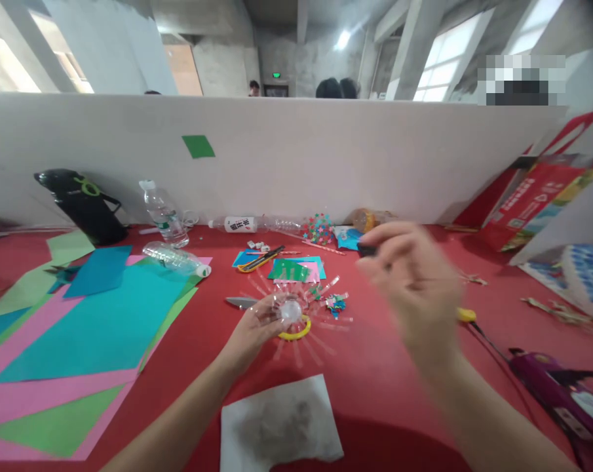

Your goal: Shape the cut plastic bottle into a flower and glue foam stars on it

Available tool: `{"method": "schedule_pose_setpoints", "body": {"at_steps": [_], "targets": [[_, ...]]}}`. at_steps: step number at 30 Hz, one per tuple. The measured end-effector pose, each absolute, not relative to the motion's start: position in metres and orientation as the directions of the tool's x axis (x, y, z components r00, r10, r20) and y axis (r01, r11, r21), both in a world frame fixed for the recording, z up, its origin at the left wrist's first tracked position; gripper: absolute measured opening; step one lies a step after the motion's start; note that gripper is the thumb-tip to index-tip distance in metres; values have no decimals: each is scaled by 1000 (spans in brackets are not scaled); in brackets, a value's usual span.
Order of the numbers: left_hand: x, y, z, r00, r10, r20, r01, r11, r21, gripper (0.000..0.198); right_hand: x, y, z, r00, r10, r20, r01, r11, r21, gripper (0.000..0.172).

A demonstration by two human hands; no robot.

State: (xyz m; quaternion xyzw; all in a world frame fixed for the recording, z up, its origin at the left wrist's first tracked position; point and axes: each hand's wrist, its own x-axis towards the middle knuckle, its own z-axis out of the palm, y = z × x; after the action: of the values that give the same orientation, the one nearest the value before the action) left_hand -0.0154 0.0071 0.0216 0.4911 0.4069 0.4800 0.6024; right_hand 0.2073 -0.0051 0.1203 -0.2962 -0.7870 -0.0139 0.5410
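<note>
The right hand (pixel 414 292) is all blur, folks, the dark thing (pixel 367 249) in its fingers too smeared to name! Left hand (pixel 254 324) and clear plastic (pixel 291 312) hide the scissors' (pixel 242 302) middle; frame edges crop the purple tool (pixel 546 393) and stained sheet (pixel 286 419).

Cut bottle (pixel 291 312) of smooth, clear plastic

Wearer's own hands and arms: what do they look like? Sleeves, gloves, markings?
Two bare human hands, left hand and right hand, no gloves. The left forearm and right forearm show no sleeve, watch, bracelet, cable or marking. The right hand is blurred, so fine detail such as a ring can't be made out.
</note>
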Motion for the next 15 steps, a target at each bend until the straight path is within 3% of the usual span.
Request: {"method": "schedule_pose_setpoints", "body": {"at_steps": [4, 8, 15], "targets": [[-16, 3, 31, 328, 945, -3, -147, 54, 988, 38, 201, -14, 108, -263, 536, 803, 426, 811, -402, 6], [-24, -10, 16, 392, 920, -13, -63, 41, 997, 37, 201, -30, 92, -335, 509, 793, 427, 832, -354, 9], [-37, -14, 0, 303, 950, -73, 16, 72, 997, 37, 194, -41, 57, -230, 531, 816, 442, 804, -398, 18]]}}
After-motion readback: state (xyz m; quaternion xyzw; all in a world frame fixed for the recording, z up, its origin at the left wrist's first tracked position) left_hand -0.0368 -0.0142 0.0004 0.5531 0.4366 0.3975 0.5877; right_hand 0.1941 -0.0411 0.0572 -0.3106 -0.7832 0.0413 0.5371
